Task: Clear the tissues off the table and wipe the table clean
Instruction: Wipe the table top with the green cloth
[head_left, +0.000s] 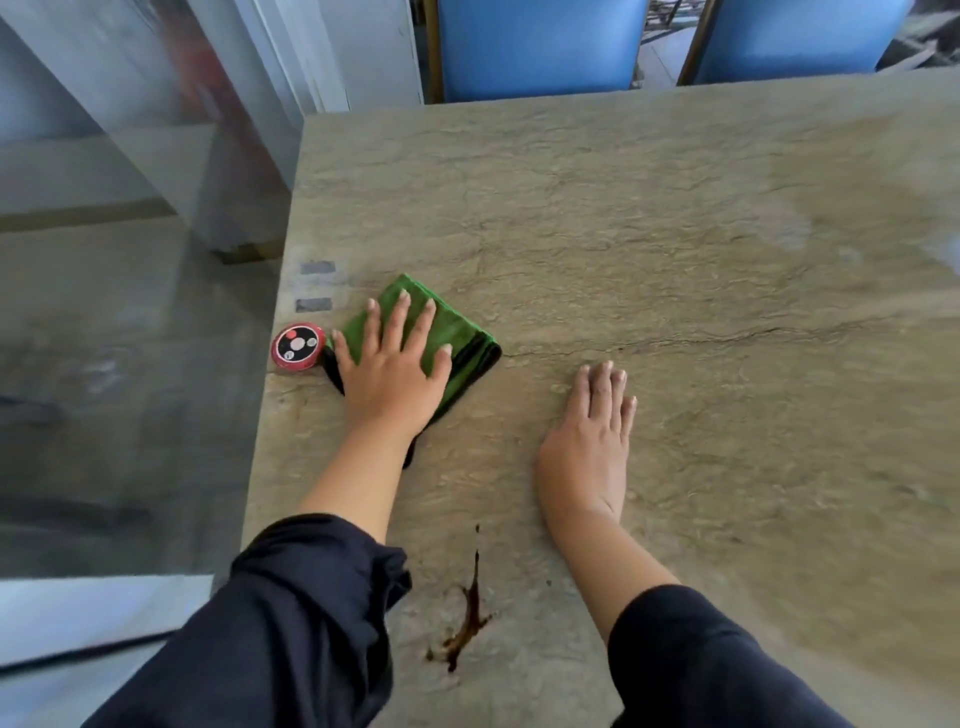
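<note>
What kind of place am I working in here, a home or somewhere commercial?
Probably a restaurant or canteen. A round red call button sits at the edge of the stone-look table, like those used to summon staff, and two matching blue chairs stand at the far side.

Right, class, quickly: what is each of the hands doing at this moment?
Left hand: open, pressing flat on the green cloth.
Right hand: open, resting flat on the table.
</note>
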